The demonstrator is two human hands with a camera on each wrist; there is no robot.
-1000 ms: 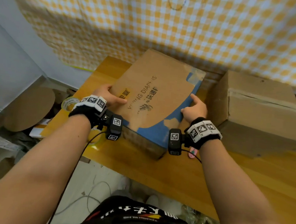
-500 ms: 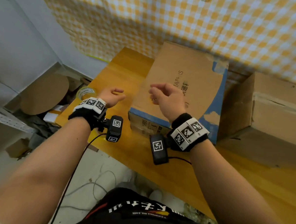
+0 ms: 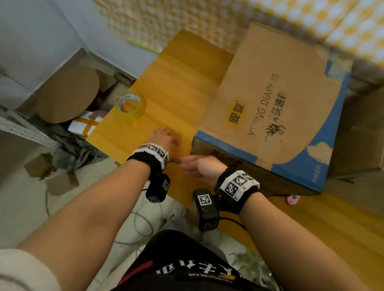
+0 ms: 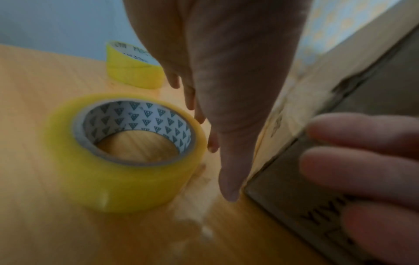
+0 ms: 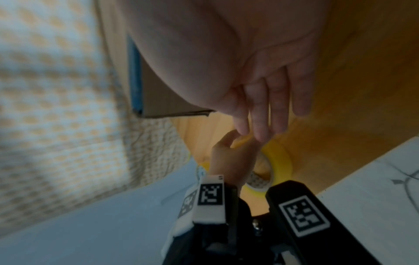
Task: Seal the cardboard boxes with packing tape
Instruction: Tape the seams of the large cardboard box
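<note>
Cardboard of the diaper box (image 3: 278,101) now lies flat on the wooden table (image 3: 179,81), printed face up, pushed back against the checked cloth (image 3: 196,11); a second ago both hands gripped its sides and it sat nearer the table's front edge. Its long axis runs from the near edge away toward the cloth, and the printed lettering runs along that axis. Half a second ago the hands were raised in front of the box; now both are low over the table, left of the box's near corner.

Just left of that corner a roll of yellow packing tape (image 4: 127,152) lies flat, core hole up. The left hand (image 3: 163,137) hangs over the table beside this roll with fingers (image 4: 229,179) straight and pointing down, holding nothing; whether they touch the roll is unclear. The right hand (image 3: 198,167) reaches leftward under the left wrist, fingers (image 5: 260,114) straight and close together, holding nothing.

A second yellow tape roll (image 3: 130,105) sits farther back near the table's left edge. A plain brown box (image 3: 369,135) stands to the right of the diaper box
</note>
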